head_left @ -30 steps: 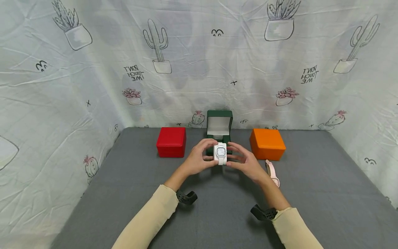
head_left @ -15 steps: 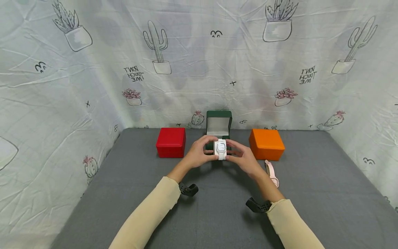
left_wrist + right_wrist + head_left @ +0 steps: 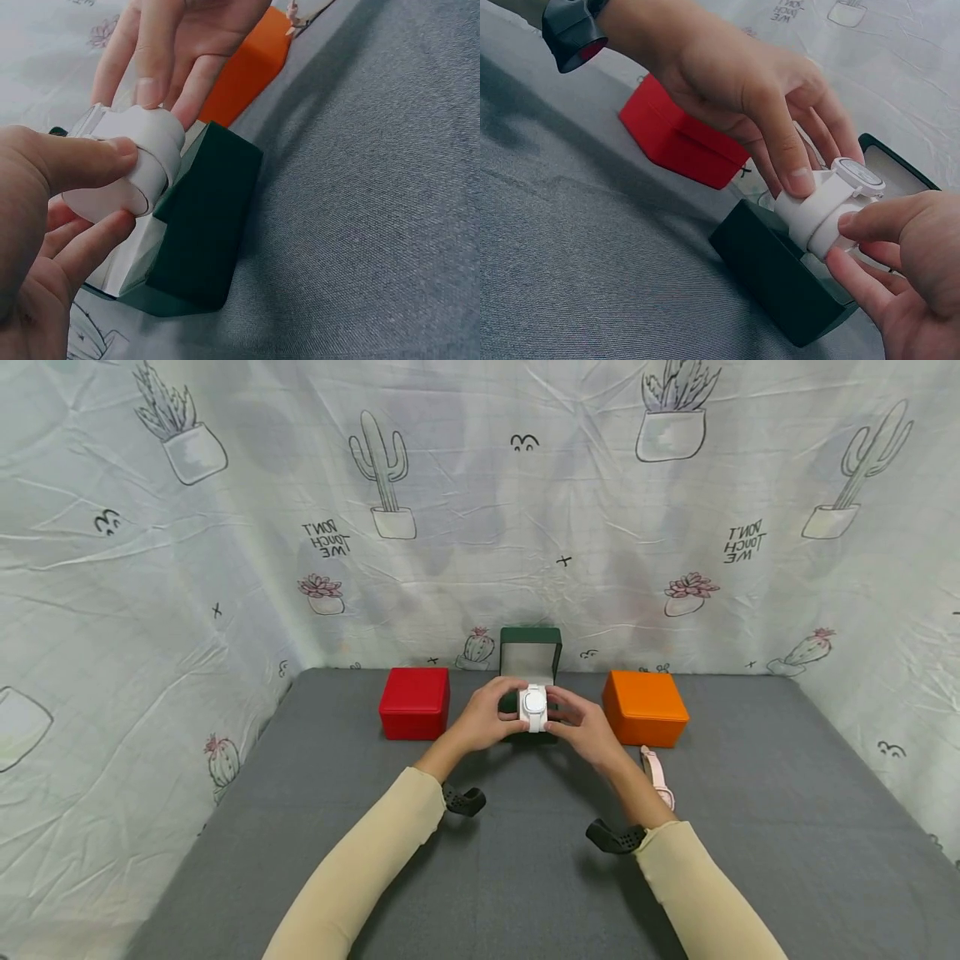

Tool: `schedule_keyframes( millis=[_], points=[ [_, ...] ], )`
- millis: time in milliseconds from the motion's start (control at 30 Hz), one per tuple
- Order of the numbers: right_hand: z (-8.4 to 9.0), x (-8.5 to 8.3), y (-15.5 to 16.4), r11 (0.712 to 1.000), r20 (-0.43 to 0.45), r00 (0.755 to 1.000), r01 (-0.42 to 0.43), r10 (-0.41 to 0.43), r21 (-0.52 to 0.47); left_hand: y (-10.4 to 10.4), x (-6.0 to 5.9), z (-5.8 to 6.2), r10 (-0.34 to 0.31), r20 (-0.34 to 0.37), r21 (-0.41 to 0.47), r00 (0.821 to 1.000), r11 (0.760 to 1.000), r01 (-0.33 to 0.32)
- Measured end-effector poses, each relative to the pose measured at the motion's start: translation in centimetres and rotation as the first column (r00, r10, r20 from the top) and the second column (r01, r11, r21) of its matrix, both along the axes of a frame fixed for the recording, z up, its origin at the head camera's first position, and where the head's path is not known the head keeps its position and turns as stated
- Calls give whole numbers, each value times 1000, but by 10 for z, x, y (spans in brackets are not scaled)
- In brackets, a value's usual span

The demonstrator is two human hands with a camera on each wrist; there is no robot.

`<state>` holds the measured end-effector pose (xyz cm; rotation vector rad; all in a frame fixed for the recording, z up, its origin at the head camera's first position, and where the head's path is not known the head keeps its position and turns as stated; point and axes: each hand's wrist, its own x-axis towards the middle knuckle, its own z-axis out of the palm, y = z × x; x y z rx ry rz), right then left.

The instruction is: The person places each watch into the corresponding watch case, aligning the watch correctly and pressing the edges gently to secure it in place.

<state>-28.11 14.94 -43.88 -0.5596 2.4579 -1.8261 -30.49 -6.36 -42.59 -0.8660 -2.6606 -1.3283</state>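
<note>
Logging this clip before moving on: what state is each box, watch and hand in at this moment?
Green box: lid open and upright, pale lining showing.
Red box: closed, on the grey table.
Orange box: closed.
White watch: strapped round a white cushion, held over the green box's base.
Pink watch: lying flat, untouched.
Left hand: pinches the cushion.
Right hand: pinches the cushion's other side.

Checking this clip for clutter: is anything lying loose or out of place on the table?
One thing: a pink watch lies loose on the grey table in front of the closed orange box. Both hands hold the white watch over the open green box.
</note>
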Motion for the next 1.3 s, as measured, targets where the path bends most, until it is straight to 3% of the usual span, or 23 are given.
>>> schedule_keyframes(
  millis=[267,700,800,1100,1300],
  points=[
    [-4,-5,5,994,-36,994,105,-106,-13,3,-6,3,11,21,-52,1000,999,-9],
    [-19,-9,0,998,121,991,52,-56,36,3,-17,-1,16,40,-150,999,989,-10],
    [-22,-12,-2,996,122,990,67,-73,51,5,-19,0,12,18,-200,1000,980,-8],
    [-29,-16,-5,991,109,987,114,-121,73,7,-22,3,30,46,-299,998,954,-15],
    [-27,-16,-6,986,111,984,130,-141,102,6,-24,5,34,46,-328,998,945,-17]
  ],
)
